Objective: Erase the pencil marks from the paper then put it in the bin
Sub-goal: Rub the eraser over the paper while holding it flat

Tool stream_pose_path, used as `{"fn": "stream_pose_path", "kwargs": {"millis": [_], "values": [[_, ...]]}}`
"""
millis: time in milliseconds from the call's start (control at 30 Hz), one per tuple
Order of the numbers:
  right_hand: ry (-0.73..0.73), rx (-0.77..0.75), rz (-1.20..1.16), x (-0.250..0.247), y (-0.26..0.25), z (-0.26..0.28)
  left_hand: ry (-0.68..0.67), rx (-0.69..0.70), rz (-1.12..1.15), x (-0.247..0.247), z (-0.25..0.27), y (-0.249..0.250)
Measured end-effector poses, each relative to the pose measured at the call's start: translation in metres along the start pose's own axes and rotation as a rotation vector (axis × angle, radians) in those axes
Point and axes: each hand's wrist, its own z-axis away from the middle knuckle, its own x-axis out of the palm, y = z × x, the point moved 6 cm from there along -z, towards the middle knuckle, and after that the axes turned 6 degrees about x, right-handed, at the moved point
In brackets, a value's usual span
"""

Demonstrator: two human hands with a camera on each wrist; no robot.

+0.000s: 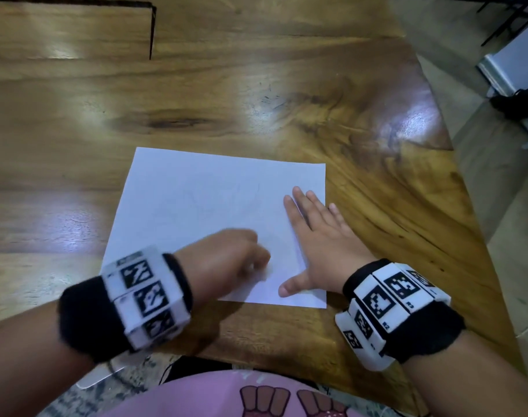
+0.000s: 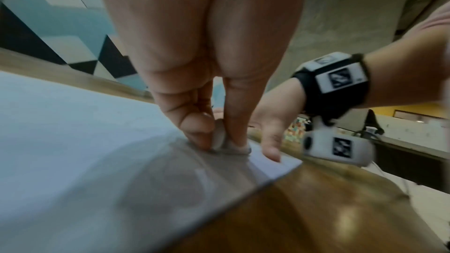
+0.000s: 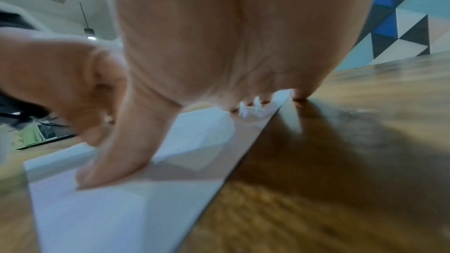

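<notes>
Head view: your left hand (image 1: 226, 260) pinches an eraser (image 2: 219, 138) against the paper's (image 1: 196, 200) near part; your right hand (image 1: 320, 236) lies flat, fingers spread, on its right edge.

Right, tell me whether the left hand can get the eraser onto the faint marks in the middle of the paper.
Probably yes. The left hand pinches the eraser on the paper's near part, and the sheet between it and the faint marks lies bare. The right hand presses flat at the right edge, out of the way.
</notes>
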Motion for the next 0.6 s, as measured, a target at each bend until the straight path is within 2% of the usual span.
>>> {"fn": "stream_pose_path", "kwargs": {"millis": [100, 167, 267, 333, 400, 500, 567, 600], "values": [[-0.009, 0.003, -0.003, 0.001, -0.001, 0.0, -0.077, 0.027, 0.061, 0.003, 0.009, -0.002], [-0.009, 0.004, 0.0, 0.001, -0.001, 0.0, 0.01, 0.017, -0.017, -0.012, -0.013, -0.004], [-0.014, 0.006, 0.006, 0.002, -0.001, -0.001, 0.143, -0.087, -0.058, -0.038, -0.044, -0.015], [-0.022, 0.004, 0.002, 0.003, -0.001, 0.0, 0.111, -0.075, -0.073, -0.03, -0.041, -0.015], [-0.023, 0.005, -0.008, 0.002, 0.0, 0.0, 0.041, 0.008, -0.09, -0.01, -0.02, -0.008], [-0.021, 0.005, -0.015, 0.002, 0.0, 0.0, -0.112, 0.02, 0.013, 0.009, 0.009, -0.007], [-0.02, 0.006, -0.024, 0.002, 0.0, 0.0, -0.147, 0.063, -0.042, 0.004, 0.002, -0.005], [-0.018, 0.005, -0.024, 0.002, -0.001, 0.0, -0.103, 0.04, -0.021, -0.003, -0.006, -0.005]]}}
